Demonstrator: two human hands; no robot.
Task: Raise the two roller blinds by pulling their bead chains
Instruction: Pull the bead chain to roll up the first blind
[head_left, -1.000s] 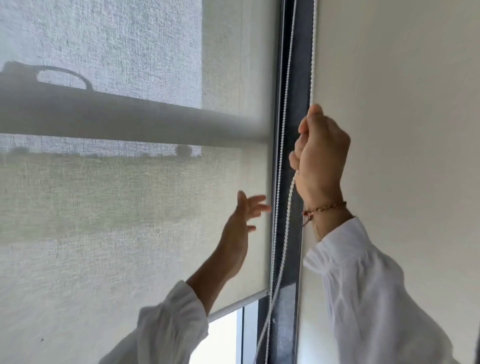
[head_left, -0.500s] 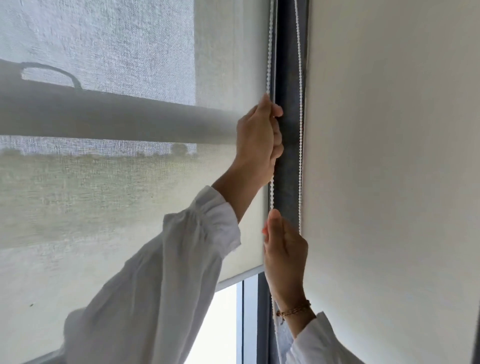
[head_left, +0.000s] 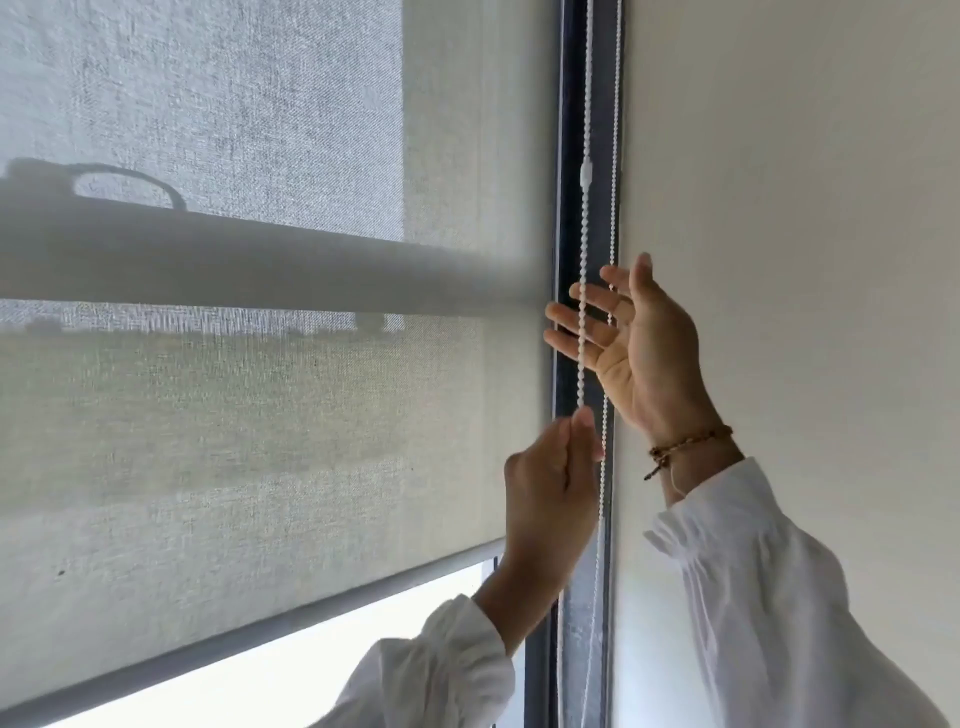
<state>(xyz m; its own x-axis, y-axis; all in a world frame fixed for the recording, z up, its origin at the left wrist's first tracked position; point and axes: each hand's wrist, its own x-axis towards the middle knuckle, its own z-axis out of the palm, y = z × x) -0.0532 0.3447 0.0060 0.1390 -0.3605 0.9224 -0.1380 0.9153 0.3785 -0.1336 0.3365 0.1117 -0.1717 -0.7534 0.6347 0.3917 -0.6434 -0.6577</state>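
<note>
Fabric fills most of what I see: the pale grey translucent roller blind (head_left: 249, 395) covers the left pane, its grey bottom bar (head_left: 291, 613) lifted partway so a bright strip of uncovered glass shows beneath. To the right hangs a cream opaque surface (head_left: 789, 218), which I take for the second blind, though I cannot see its lower edge. Between them runs the dark grey vertical window frame (head_left: 571, 130), and against it hangs the white bead chain (head_left: 585, 244) in two strands, long axis straight up and down, with a small white plastic connector (head_left: 586, 175) on the left strand above both hands. My left hand (head_left: 553, 483) sits lower, thumb and fingers pinching the left strand at its top knuckle, fist otherwise closed. My right hand (head_left: 631, 343) is higher, palm facing me, fingers spread and holding nothing; both strands cross in front of its fingers. I judge the next grip falls to that right hand, since it is nearer the free chain above the pinch, and it need only close on the left strand directly before it, below the connector.
</note>
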